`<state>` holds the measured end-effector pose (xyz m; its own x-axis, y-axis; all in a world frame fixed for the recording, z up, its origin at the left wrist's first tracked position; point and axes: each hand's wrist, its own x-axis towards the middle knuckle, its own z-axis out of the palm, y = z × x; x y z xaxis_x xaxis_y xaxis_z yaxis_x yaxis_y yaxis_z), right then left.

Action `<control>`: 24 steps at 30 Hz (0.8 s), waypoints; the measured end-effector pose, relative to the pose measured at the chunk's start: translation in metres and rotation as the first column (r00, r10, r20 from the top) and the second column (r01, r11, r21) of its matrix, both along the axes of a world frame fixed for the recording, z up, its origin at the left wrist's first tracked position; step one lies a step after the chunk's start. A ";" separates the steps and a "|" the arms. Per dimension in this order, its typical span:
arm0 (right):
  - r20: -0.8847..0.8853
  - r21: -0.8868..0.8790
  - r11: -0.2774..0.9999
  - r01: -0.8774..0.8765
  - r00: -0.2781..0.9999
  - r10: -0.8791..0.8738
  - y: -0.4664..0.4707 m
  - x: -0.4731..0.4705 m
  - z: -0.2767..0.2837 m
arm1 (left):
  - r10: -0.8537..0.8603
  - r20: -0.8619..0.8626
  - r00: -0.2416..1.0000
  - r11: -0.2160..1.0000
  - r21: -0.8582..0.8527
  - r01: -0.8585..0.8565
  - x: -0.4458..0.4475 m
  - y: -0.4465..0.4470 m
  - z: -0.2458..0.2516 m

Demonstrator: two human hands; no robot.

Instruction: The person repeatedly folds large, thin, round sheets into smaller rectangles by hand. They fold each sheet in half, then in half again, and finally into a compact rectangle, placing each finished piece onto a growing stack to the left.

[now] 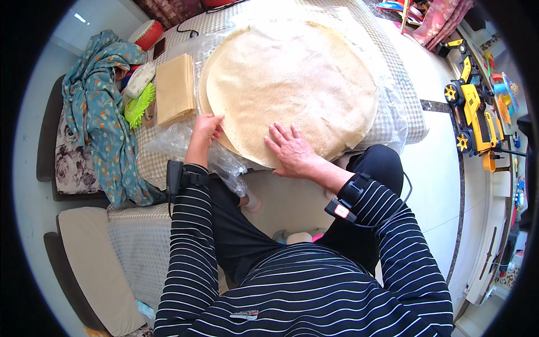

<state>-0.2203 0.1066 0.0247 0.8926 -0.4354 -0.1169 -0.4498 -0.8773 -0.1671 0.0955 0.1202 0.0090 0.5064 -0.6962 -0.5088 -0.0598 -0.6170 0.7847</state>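
Observation:
Large, thin, round flatbread sheets (290, 92) lie stacked on clear plastic over a checked cloth. My left hand (209, 127) is at the stack's left edge, its thumb and fingers pinching the rim of a sheet. Flat on the near part of the top sheet rests my right hand (291, 151), fingers spread. Left of the stack is a pile of folded tan sheets (174, 89). Crumpled clear plastic (227, 162) hangs over the near edge below my left hand.
A green bristly brush or mitt (140, 105), a patterned blue cloth (99, 109), a phone (159, 48) and a red drum-like object (146, 35) are at the left. A yellow toy truck (476, 109) stands at the right. A padded seat (139, 252) is at the lower left.

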 end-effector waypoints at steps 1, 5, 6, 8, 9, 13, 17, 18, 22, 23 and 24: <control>0.010 0.005 1.000 -0.001 1.000 0.001 0.000 0.000 0.000 | -0.078 0.004 0.997 0.996 0.054 0.078 -0.005 -0.001 0.003; 0.041 0.041 0.999 0.013 0.999 -0.015 -0.001 0.000 0.003 | -0.101 0.017 0.995 0.995 0.020 0.101 -0.027 -0.006 0.007; 0.065 0.055 0.998 0.023 0.998 -0.027 -0.001 0.001 0.005 | -0.065 -0.097 0.993 0.998 -0.033 0.062 -0.025 -0.010 0.009; 0.122 0.065 0.997 0.048 0.991 -0.056 -0.001 -0.001 0.008 | 0.008 -0.340 0.940 0.963 -0.252 -0.100 -0.014 -0.016 0.012; 0.165 0.041 0.997 0.069 0.984 -0.075 -0.002 -0.001 0.010 | 0.034 -0.460 0.887 0.923 -0.327 -0.205 -0.005 -0.019 0.012; 0.309 0.008 0.994 0.113 0.945 -0.110 -0.004 -0.003 0.015 | -0.021 -0.745 0.667 0.827 -0.388 -0.407 0.029 -0.031 0.004; 0.327 0.002 0.996 0.094 0.941 -0.090 -0.007 -0.004 0.019 | 0.038 -0.807 0.590 0.792 -0.335 -0.510 0.050 -0.041 -0.012; 0.275 -0.011 0.997 0.076 0.959 -0.070 -0.007 -0.005 0.020 | 0.053 -0.823 0.565 0.797 -0.306 -0.521 0.055 -0.043 -0.014; 0.202 0.067 0.996 -0.056 0.979 0.041 -0.014 -0.016 0.028 | 0.145 -0.819 0.555 0.791 -0.241 -0.563 0.066 -0.046 -0.017; 0.153 0.071 0.995 -0.076 0.986 0.065 -0.016 -0.023 0.031 | 0.140 -0.831 0.538 0.793 -0.231 -0.563 0.066 -0.044 -0.014; 0.142 0.086 0.991 -0.099 0.986 0.086 -0.018 -0.030 0.033 | 0.136 -0.843 0.521 0.797 -0.220 -0.562 0.065 -0.041 -0.010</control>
<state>-0.2498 0.0884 0.0578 0.9390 -0.3430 -0.0257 -0.3342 -0.8922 -0.3039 0.1609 0.0788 -0.0013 0.3288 -0.7856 -0.5241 0.8195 -0.0385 0.5718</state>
